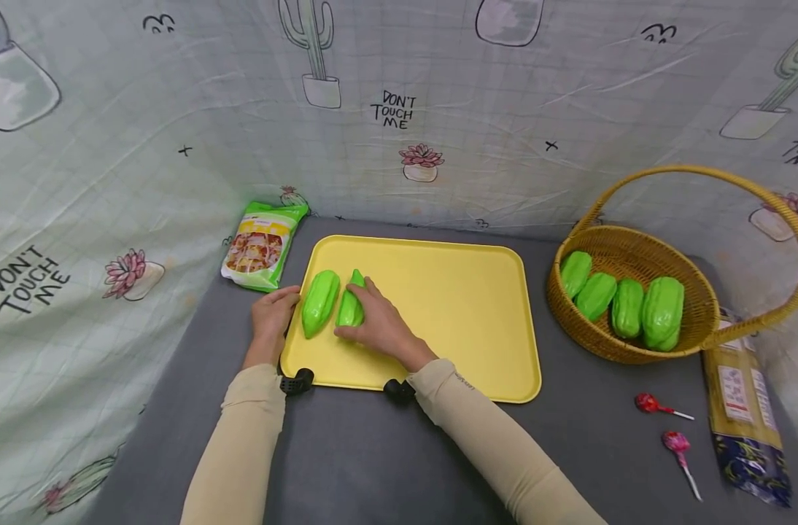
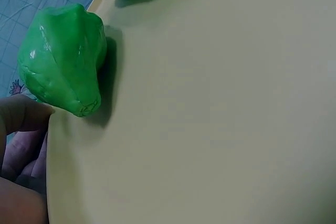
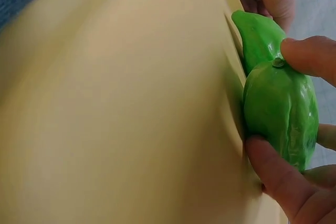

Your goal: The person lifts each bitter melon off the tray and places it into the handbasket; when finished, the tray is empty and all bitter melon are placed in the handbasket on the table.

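Two shiny green ribbed fruits, which look like star fruits, lie on the left part of a yellow tray. My right hand grips the inner star fruit; in the right wrist view its thumb and fingers lie round that star fruit. The outer star fruit lies beside it, near the tray's left rim. My left hand holds that rim, and in the left wrist view a fingertip presses on the tray's edge near a star fruit. The left hand's other fingers are partly hidden.
At the right stands a wicker basket with a tall handle, holding several green star fruits. Two lollipops and a gold-and-blue packet lie near it. A green snack bag lies behind the left hand, near the cloth backdrop.
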Available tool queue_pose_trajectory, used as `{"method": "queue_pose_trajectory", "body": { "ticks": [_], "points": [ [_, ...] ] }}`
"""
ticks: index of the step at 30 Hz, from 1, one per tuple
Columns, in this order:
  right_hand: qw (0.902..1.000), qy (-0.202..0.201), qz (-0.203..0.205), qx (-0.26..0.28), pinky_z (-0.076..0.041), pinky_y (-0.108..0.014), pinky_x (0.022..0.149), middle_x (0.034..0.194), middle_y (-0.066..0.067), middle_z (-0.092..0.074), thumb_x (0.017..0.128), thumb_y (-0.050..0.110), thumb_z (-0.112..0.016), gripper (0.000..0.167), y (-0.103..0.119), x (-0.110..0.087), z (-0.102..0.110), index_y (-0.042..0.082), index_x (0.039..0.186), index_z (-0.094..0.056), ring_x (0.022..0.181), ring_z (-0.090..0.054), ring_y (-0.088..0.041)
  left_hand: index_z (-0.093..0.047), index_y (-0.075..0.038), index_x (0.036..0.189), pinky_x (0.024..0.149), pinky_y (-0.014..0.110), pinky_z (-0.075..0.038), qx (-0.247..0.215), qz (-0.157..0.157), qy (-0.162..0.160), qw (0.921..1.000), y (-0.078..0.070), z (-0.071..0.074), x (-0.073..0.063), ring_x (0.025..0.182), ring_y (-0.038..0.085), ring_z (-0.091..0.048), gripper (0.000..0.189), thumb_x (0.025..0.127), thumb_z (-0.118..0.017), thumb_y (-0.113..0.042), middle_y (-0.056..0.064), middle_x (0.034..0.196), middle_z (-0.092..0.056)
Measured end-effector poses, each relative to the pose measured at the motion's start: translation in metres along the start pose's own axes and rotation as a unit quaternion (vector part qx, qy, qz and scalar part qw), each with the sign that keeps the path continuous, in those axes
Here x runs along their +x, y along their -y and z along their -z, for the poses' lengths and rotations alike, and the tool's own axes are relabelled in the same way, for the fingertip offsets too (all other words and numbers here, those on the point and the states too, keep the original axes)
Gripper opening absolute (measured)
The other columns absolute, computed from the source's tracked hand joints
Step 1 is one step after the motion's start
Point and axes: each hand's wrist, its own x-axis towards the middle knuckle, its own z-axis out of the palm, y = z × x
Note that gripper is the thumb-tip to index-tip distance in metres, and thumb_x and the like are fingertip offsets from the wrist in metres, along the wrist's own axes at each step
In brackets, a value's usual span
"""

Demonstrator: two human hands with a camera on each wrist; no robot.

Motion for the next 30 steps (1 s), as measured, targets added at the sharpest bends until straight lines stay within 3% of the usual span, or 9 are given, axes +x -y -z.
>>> {"method": "queue_pose_trajectory", "body": {
  "ticks": [8,15,25,30],
  "points": [
    [0.9998,-0.01,0.001,0.017,-0.046,-0.051,0.113,0.169,-0.02,-0.022,0.086,0.036,-0.079,0.081,-0.002,-0.007,0.003,0.014,0.155,-0.044,0.146,-0.042,-0.039,-0.07,-0.009,0.132,0.106,0.031,-0.052,0.0,0.008,0.002,1.0,0.003,0.002,0.0,0.123,0.018,-0.062,0.035,0.099,-0.062,-0.014,0.011,0.142,-0.063],
    [0.997,-0.046,0.017,0.059,-0.049,-0.048,0.11,0.168,-0.022,-0.023,0.085,0.036,-0.078,0.081,-0.004,-0.013,0.014,0.013,0.155,-0.045,0.147,-0.041,-0.039,-0.07,-0.009,0.132,0.106,0.03,-0.053,-0.005,0.002,0.001,1.0,0.002,0.001,0.002,0.122,0.017,-0.063,0.034,0.099,-0.062,-0.014,0.011,0.141,-0.063],
    [0.9895,-0.079,0.023,0.119,-0.063,-0.032,0.086,0.17,-0.02,-0.017,0.086,0.03,-0.08,0.082,-0.006,-0.027,0.031,0.014,0.156,-0.042,0.135,-0.055,-0.031,-0.072,-0.011,0.13,0.103,0.029,-0.053,0.008,0.003,0.002,1.0,0.002,0.0,0.004,0.117,0.014,-0.064,0.033,0.099,-0.063,-0.016,0.009,0.14,-0.064],
    [0.9861,-0.081,0.023,0.143,-0.063,-0.031,0.086,0.171,-0.019,-0.014,0.086,0.028,-0.08,0.083,-0.007,-0.034,0.037,0.014,0.157,-0.04,0.137,-0.053,-0.031,-0.071,-0.011,0.132,0.104,0.03,-0.053,0.011,0.006,0.004,0.9999,0.001,0.001,0.003,0.118,0.015,-0.063,0.033,0.1,-0.062,-0.016,0.01,0.142,-0.063]
  ]
}}
